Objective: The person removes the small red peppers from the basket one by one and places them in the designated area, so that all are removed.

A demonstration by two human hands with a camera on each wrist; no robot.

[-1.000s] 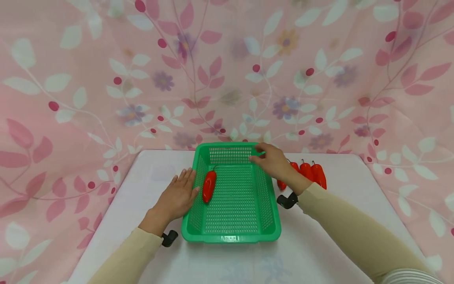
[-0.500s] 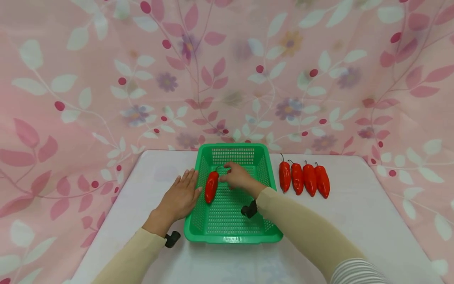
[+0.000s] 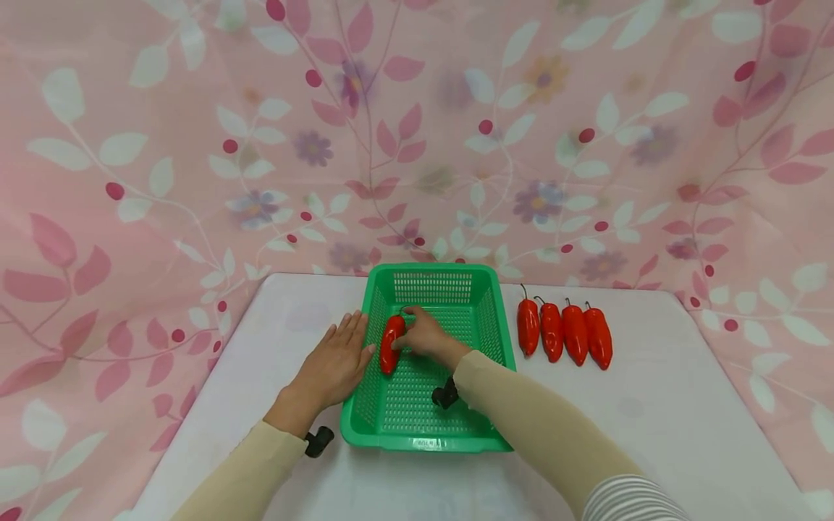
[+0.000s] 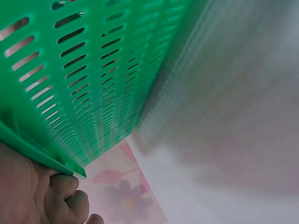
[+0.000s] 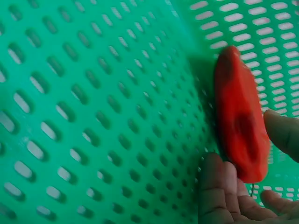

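In the head view a glossy red chili pepper (image 3: 392,346) lies along the left side inside a green plastic basket (image 3: 426,443). My right hand (image 3: 428,336) reaches into the basket and holds this pepper between thumb and fingers. The right wrist view shows the pepper (image 5: 240,116) with the thumb (image 5: 282,133) at one side and the fingers (image 5: 215,186) around its stem end. My left hand (image 3: 335,362) rests with extended fingers against the basket's left rim. Close up, the left wrist view has that hand (image 4: 37,196) under the rim, beside the slotted wall.
Several more red chili peppers (image 3: 564,333) lie in a row on the white table (image 3: 651,420), right of the basket. Behind the table hangs a pink floral cloth (image 3: 417,145). Small black wrist cameras sit below both hands.
My right hand has moved left from the basket's right rim, into the basket and onto the pepper. The left hand stays at the left rim. The pepper has not visibly moved.
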